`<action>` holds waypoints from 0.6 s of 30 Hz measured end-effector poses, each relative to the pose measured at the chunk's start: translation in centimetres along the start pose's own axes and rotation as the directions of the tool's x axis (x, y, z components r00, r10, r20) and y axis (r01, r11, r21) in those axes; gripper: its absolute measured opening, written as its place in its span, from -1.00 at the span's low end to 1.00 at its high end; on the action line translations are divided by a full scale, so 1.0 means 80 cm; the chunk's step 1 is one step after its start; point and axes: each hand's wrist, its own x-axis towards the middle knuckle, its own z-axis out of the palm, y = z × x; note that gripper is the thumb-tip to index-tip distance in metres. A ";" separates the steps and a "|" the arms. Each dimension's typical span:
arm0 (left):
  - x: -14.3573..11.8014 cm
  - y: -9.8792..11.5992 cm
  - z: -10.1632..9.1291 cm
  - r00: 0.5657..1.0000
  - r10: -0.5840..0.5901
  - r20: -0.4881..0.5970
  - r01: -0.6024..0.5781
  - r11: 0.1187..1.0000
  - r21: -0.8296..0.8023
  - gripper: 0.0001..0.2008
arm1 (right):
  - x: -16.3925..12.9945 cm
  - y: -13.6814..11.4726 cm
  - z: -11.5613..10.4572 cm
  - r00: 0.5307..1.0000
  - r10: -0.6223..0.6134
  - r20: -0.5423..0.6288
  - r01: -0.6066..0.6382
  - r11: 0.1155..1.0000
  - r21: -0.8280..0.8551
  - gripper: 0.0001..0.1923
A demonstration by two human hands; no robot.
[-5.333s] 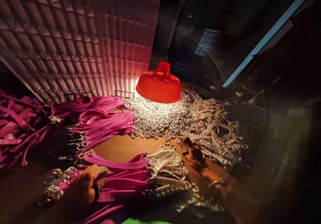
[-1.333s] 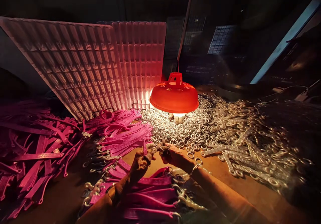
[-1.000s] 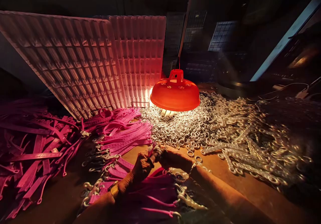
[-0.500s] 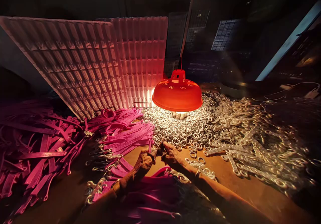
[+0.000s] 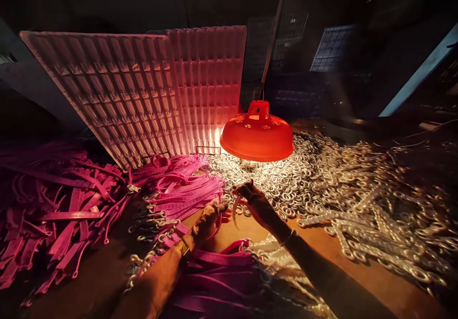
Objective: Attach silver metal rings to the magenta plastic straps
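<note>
My left hand [image 5: 211, 216] is closed round a pink strap [image 5: 218, 224], its thumb side turned toward the other hand. To its right and slightly higher, my right hand [image 5: 253, 197] pinches a pale, curved strip [image 5: 235, 210] that dangles from the fingertips. A small gap separates the two hands. Below them lies a bundle of pink straps [image 5: 218, 266] with metal rings at the ends. More pink straps [image 5: 189, 192] are piled just beyond my left hand. Past my right hand spreads a heap of loose metal rings [image 5: 279, 185].
A red lamp [image 5: 257, 138] hangs low over the rings. Two ribbed panels [image 5: 118, 95] stand upright behind. A big pile of pink straps [image 5: 67, 214] covers the left, with pale, holed strips [image 5: 358, 214] at the right. Dark crates [image 5: 296, 99] stand at the back.
My hands, together before, have moved apart. The right rose and shifted right, with the pale strip now showing under its fingers; the left has turned. The whole view swung slightly left.
</note>
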 end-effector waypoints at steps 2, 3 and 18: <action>0.010 -0.012 0.002 0.998 -0.014 -0.056 0.008 0.995 -0.102 -0.60 | 0.013 -0.018 -0.016 0.997 0.074 -0.017 -0.071 0.988 0.139 -0.52; 0.012 -0.017 0.003 0.997 -0.030 -0.068 0.021 0.991 -0.135 -0.59 | 0.017 -0.024 -0.023 0.995 0.096 -0.017 -0.092 0.984 0.154 -0.50; -0.006 -0.007 0.014 0.996 -0.028 0.079 0.042 0.982 -0.186 -0.60 | -0.021 0.050 -0.002 0.996 -0.077 0.041 0.087 0.909 -0.407 -0.83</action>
